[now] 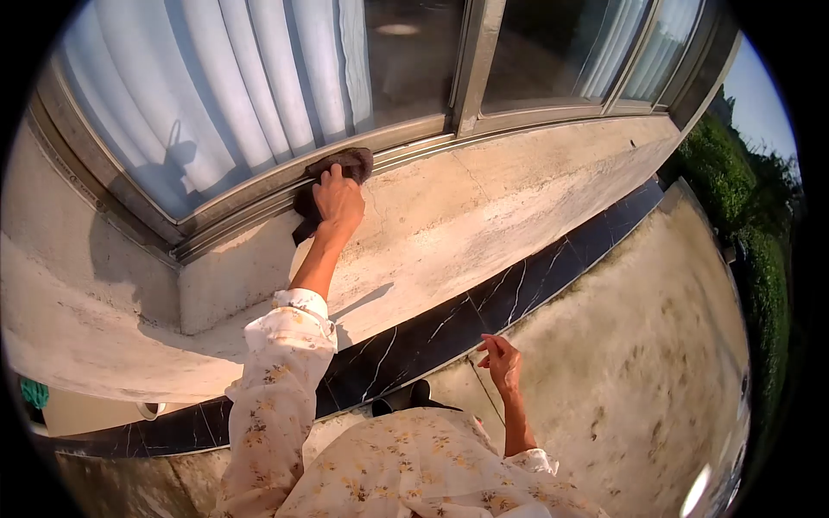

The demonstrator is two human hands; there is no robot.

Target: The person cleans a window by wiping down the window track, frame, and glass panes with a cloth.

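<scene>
My left hand (338, 203) reaches forward and presses a dark brown cloth (352, 160) against the bottom rail of the window frame (406, 136). Its fingers are closed on the bunched cloth, and a dark fold hangs beneath over the sill (449, 194). Low on the right, my right hand (503, 364) hangs beside my body above the concrete floor. Loosely bent and a little apart, its fingers hold nothing visible.
Pale curtains (268, 78) hang behind the glass. Below the sill wall runs a black marbled tile ledge (449, 332). Stained concrete (622, 363) stretches right toward green bushes (734, 173). A green object (34, 394) shows at lower left. My dark shoes (420, 394) stand by the ledge.
</scene>
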